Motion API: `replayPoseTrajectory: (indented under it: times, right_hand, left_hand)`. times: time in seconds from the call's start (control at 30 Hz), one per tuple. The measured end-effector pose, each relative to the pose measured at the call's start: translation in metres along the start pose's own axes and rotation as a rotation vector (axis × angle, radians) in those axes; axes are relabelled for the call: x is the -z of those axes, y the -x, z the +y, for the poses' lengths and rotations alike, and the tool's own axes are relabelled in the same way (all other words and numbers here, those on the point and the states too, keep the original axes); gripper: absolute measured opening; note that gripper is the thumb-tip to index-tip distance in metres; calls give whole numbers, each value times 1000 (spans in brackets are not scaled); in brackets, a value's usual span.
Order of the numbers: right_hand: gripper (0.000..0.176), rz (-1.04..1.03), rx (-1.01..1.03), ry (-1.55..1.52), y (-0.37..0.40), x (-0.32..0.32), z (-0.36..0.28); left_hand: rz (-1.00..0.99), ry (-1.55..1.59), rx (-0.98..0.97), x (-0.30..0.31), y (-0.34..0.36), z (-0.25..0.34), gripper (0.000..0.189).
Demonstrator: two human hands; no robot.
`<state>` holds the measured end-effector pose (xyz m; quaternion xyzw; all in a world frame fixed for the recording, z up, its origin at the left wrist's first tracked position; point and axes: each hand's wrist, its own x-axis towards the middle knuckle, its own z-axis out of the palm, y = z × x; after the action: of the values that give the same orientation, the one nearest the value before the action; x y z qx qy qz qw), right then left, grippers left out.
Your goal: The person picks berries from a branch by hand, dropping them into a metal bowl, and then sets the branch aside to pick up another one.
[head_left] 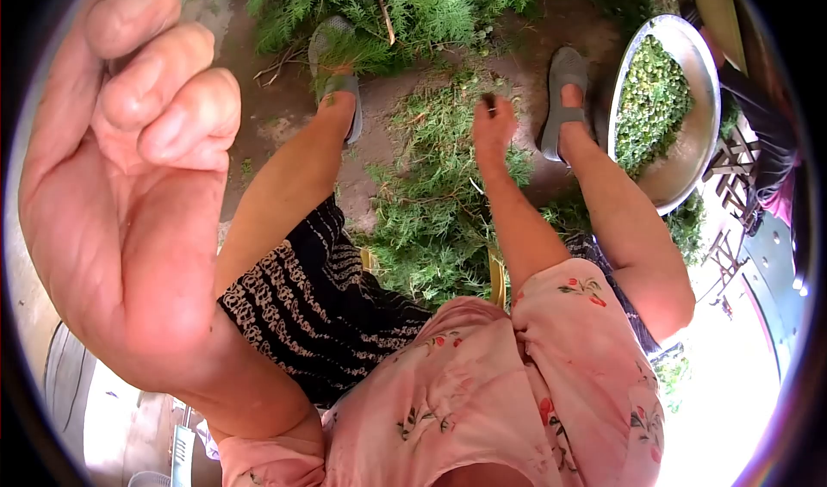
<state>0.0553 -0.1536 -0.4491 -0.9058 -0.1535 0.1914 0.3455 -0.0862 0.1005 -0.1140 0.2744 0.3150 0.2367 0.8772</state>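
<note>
My left hand (146, 151) is raised close to the camera at the left, palm side showing. Its near fingers curl in toward the palm and nothing shows in them; the rest runs out at the top edge. Lower down, between my legs, my right hand (494, 134) is closed above a heap of feathery green sprigs (431, 177). A small dark spot (489, 102) shows at its fingertips, and I cannot tell what it is. To the right of that hand stands a wide metal basin (680, 164) with chopped green bits (650, 99) in it.
More leafy green branches (448, 5) lie across the ground at the top. My feet, in grey shoes (564, 99), stand on brown ground on either side of the sprigs. Dark wooden slats (732, 164) and a person's dark sleeve (767, 134) show at the right.
</note>
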Motion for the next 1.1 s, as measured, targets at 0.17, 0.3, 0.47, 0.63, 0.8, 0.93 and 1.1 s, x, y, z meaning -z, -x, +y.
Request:
replayPoseTrajectory:
  times: [0.17,0.3,0.47,0.63,0.8,0.93,1.1]
  right_hand:
    - [31,75,252,277,-59,-3,38]
    - [38,-76,175,348,-70,-9,46]
    - [37,-100,247,119,-66,-22,46]
    - [42,-153,227,268,-38,-32,12]
    - [38,-319,79,332,-22,-40,-4]
    - [24,-128,251,259,-30,-17,-4]
    - [18,447,470,143,-85,88,-57]
  left_hand:
    - [-4,-23,32,-11,-1,-5,34]
    - [-33,-42,44,-15,-4,-8,35]
    - [-87,-49,66,-19,-6,-12,36]
    - [-99,-39,71,-22,-8,-16,37]
    - [-106,-22,85,-25,-9,-18,37]
    - [-86,-13,70,-28,-8,-24,36]
    - [-93,14,41,-31,-9,-29,31]
